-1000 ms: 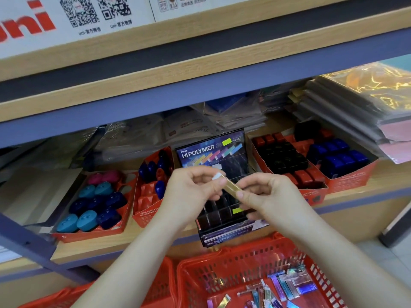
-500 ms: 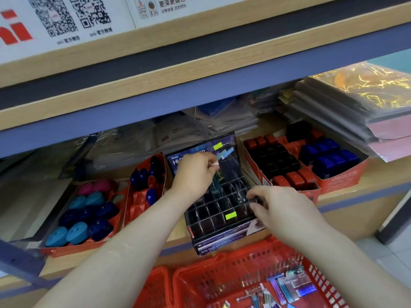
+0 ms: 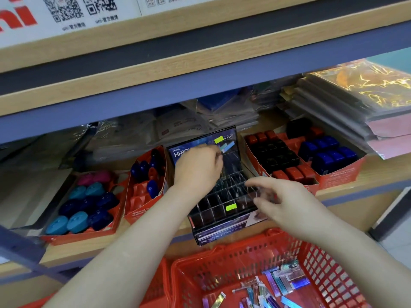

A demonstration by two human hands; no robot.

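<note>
The wooden shelf (image 3: 382,172), its front edged in dull blue, runs the whole width, with flat stacks of film-wrapped sheets (image 3: 333,112) piled glossy and crinkled at the far right. Below it on the near side sits a red plastic basket (image 3: 222,256) with latticed walls, and a scatter of thin, shiny foil-like packets (image 3: 278,283) lies on its floor. On the shelf's left a red cardboard tray (image 3: 77,235) holds smooth rounded teal, navy and pink pieces. A narrower red tray (image 3: 142,210) stands just to its right, and a wide red tray (image 3: 340,181) of blocky black, red and blue pieces sits right of centre. Between these last two stands the black display box (image 3: 222,232). It sits at the shelf's near edge above the basket, its upright printed back card is glossy, and clear plastic dividers cut it into small square cells. The left hand (image 3: 198,170) is over the far cells, its fingers bunched and pinching a slim stick (image 3: 220,153) of which only a pale tip shows. The right hand (image 3: 287,201) hovers over the box's near right corner, blurred, fingers loosely spread and holding nothing I can make out. A small yellow-green sticker (image 3: 230,207) marks a near divider.
</note>
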